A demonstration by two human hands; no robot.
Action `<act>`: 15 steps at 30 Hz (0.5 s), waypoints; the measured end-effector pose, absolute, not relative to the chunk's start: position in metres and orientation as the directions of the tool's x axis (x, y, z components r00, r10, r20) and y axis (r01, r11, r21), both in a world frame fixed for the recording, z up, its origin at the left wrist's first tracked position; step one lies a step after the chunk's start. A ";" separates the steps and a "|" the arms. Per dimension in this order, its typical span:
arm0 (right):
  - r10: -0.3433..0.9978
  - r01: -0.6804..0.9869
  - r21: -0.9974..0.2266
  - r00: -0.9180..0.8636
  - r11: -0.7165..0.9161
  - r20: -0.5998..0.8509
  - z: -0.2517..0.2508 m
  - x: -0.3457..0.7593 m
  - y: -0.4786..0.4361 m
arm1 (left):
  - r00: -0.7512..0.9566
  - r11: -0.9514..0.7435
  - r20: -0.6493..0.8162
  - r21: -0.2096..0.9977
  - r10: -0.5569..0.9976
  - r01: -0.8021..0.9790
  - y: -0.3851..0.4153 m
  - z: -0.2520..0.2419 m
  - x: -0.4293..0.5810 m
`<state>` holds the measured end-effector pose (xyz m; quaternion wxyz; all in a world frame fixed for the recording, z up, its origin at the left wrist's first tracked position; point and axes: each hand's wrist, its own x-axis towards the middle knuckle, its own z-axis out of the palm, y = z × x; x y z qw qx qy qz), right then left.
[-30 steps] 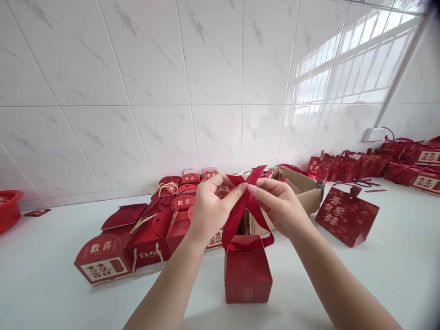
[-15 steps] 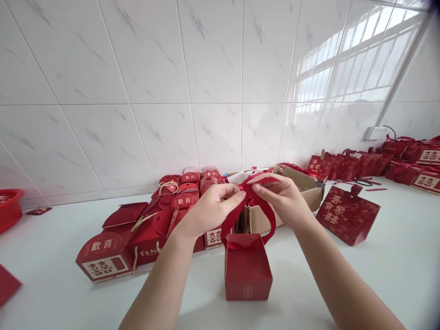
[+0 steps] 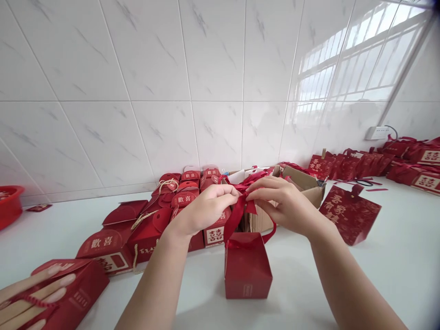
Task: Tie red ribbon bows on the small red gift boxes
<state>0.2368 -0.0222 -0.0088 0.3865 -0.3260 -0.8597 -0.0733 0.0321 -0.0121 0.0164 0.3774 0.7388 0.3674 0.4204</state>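
A small red gift box (image 3: 248, 268) stands upright on the white table in front of me. Red ribbon (image 3: 234, 220) rises in a loop from its top, with a knot or bow gathered above. My left hand (image 3: 213, 206) pinches the ribbon on the left of that knot. My right hand (image 3: 285, 201) is closed on the ribbon from the right, its fingers bent down over it. The fingers partly hide the knot itself. Neither hand touches the box.
Several red boxes (image 3: 184, 199) with gold lettering cluster behind my left arm. An open cardboard box (image 3: 304, 188) holds ribbons. A red bag (image 3: 350, 213) stands at right, more boxes (image 3: 419, 158) beyond. At lower left another person's hand (image 3: 37, 293) holds a red box (image 3: 80, 291). A red basin (image 3: 10, 208) sits far left.
My right hand has turned over the knot and a ribbon end now hangs below it. The loop looks slacker. Another person's hand with a red box has come in at lower left.
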 end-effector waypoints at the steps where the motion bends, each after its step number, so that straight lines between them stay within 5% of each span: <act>1: 0.498 0.610 -0.134 -0.478 0.781 0.724 -0.009 0.236 -0.021 | 0.434 -0.429 0.308 0.878 0.846 0.212 -0.012 0.016 0.031; 3: 0.489 0.595 -0.152 -0.458 0.789 0.742 -0.010 0.236 -0.019 | 0.543 -0.410 0.229 0.880 0.808 0.239 -0.010 0.016 0.030; 10: 0.441 0.554 -0.176 -0.390 0.813 0.808 -0.012 0.233 -0.018 | 0.517 -0.437 0.279 0.874 0.809 0.213 -0.006 0.009 0.036; 15: 0.533 0.396 -0.404 -0.306 0.824 0.789 -0.012 0.232 -0.017 | 0.416 -0.508 0.401 0.842 0.816 0.184 -0.005 0.006 0.042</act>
